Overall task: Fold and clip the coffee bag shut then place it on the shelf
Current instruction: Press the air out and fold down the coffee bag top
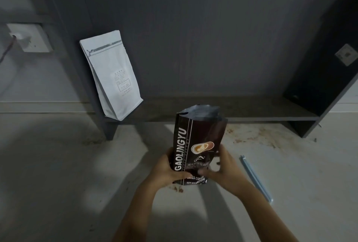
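Observation:
A dark coffee bag printed GAOLINGYU stands upright on the floor, its top edge open and unfolded. My left hand grips its lower left side, thumb across the front. My right hand holds the lower right side. A long pale blue sealing clip lies on the floor to the right of my right hand, apart from it. The dark low shelf runs just behind the bag.
A white coffee pouch leans on the shelf's left end against its upright. Brown spilled grounds stain the floor before the shelf. A wall socket with a cable sits at far left. The shelf's right side panel rises at right.

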